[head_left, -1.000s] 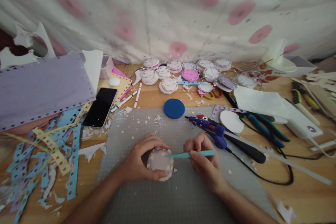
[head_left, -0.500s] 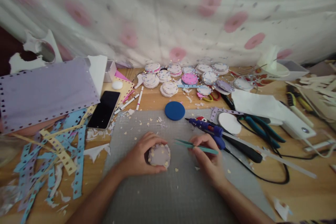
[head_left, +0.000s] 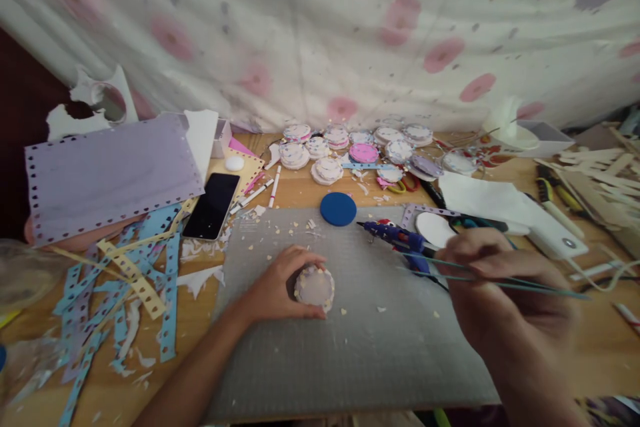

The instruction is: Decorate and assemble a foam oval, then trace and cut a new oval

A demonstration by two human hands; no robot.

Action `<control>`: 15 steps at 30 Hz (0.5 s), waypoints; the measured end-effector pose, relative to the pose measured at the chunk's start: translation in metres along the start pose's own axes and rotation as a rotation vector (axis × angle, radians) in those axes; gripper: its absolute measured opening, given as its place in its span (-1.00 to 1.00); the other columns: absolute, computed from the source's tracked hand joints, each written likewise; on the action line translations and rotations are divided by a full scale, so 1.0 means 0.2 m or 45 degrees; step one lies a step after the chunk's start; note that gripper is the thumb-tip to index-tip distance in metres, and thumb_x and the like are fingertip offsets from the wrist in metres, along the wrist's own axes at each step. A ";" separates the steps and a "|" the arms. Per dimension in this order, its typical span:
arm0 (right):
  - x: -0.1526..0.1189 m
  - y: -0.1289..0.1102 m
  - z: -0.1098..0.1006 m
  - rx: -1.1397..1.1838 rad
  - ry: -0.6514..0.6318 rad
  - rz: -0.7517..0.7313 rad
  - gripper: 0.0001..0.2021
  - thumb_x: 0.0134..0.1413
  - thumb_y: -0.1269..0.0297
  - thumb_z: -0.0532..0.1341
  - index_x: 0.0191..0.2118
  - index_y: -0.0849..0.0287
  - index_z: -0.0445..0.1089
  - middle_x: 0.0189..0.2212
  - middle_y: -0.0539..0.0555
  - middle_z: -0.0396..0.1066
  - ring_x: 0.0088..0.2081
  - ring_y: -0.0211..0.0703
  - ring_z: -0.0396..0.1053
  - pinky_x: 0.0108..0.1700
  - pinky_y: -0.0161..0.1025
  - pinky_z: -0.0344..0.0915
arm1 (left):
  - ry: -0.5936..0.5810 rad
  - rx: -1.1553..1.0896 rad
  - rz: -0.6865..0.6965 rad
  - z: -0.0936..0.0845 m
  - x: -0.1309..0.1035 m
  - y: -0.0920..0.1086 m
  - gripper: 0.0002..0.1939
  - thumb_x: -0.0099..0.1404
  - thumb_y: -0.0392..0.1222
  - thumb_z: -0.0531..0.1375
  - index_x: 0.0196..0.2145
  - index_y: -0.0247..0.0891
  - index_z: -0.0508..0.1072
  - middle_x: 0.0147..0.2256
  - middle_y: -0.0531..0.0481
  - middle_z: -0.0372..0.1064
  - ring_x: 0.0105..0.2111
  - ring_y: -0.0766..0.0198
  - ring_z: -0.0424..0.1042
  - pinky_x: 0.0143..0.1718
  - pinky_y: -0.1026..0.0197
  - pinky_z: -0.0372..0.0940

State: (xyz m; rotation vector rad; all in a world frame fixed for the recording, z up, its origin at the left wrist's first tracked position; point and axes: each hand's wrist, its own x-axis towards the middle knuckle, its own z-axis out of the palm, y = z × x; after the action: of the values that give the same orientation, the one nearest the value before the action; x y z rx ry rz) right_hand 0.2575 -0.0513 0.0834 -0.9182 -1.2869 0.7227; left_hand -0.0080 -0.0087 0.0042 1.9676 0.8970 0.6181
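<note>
One pale disc (head_left: 315, 289) with a frilly rim sits in the curve of my left hand (head_left: 284, 288), thumb and fingers holding its edge over the grey mat (head_left: 350, 360). Well off rightward, my right hand (head_left: 505, 313) pinches teal tweezers (head_left: 545, 289), tips slightly apart.

The right hand (head_left: 505, 310) is blurred.
The tips of the tweezers (head_left: 537, 288) are blurred too; the teal pliers (head_left: 469, 222) are mostly hidden by that hand. A clear container (head_left: 30, 273) is cut off by the left edge, the left forearm (head_left: 195, 367) by the bottom.
</note>
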 end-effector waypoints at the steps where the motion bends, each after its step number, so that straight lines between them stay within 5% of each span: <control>1: 0.00 0.03 0.01 -0.079 -0.037 -0.022 -0.91 0.06 0.38 0.30 -0.29 0.05 0.45 -0.30 0.05 0.40 -0.24 -0.13 0.36 -0.27 -0.19 0.31 | -0.008 -0.019 0.004 0.00 0.00 0.00 -0.29 -0.09 0.05 0.43 0.01 -0.16 0.33 -0.07 -0.10 0.37 -0.01 0.03 0.30 0.09 0.01 0.14; 4: 0.02 0.13 0.08 -0.233 -0.089 -0.046 -0.87 0.03 0.45 0.30 -0.29 0.09 0.44 -0.35 0.04 0.46 -0.26 -0.12 0.45 -0.24 -0.18 0.38 | 0.066 -0.143 0.027 -0.01 -0.01 0.00 -0.40 0.05 0.09 0.34 0.00 -0.18 0.36 -0.02 -0.15 0.33 0.02 0.01 0.28 0.10 0.01 0.12; 8: 0.04 0.19 0.17 -0.214 -0.012 -0.080 -0.87 -0.03 0.47 0.33 -0.37 0.12 0.41 -0.45 -0.01 0.47 -0.35 -0.13 0.51 -0.30 -0.21 0.43 | 0.603 -0.414 -0.085 -0.01 -0.01 -0.02 -0.80 0.25 -0.05 0.19 -0.41 -0.23 0.38 -0.40 0.02 0.32 -0.32 0.24 0.32 -0.21 0.22 0.23; 11: 0.06 0.19 0.21 -0.229 -0.045 -0.175 -0.88 -0.04 0.48 0.33 -0.42 0.13 0.41 -0.49 0.01 0.49 -0.38 -0.10 0.52 -0.32 -0.18 0.43 | 0.929 -0.478 -0.184 -0.01 0.00 -0.06 -0.61 0.27 -0.12 0.16 -0.61 -0.23 0.09 -0.60 0.16 -0.02 -0.56 0.37 0.06 -0.48 0.32 0.07; 15: 0.08 0.17 0.24 -0.212 -0.043 -0.241 -0.84 -0.05 0.54 0.32 -0.40 0.13 0.43 -0.48 0.00 0.48 -0.37 -0.11 0.52 -0.32 -0.19 0.44 | 1.025 -0.535 -0.200 -0.01 0.01 -0.10 -0.51 0.34 -0.11 0.04 -0.64 -0.21 -0.13 -0.65 0.20 -0.27 -0.65 0.40 -0.16 -0.59 0.30 -0.08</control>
State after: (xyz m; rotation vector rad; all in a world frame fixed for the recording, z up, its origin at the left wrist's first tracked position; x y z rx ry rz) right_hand 0.2147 -0.0137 0.0620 -0.9058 -1.4588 0.4899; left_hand -0.0155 0.0006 -0.0110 1.2392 1.2487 1.4219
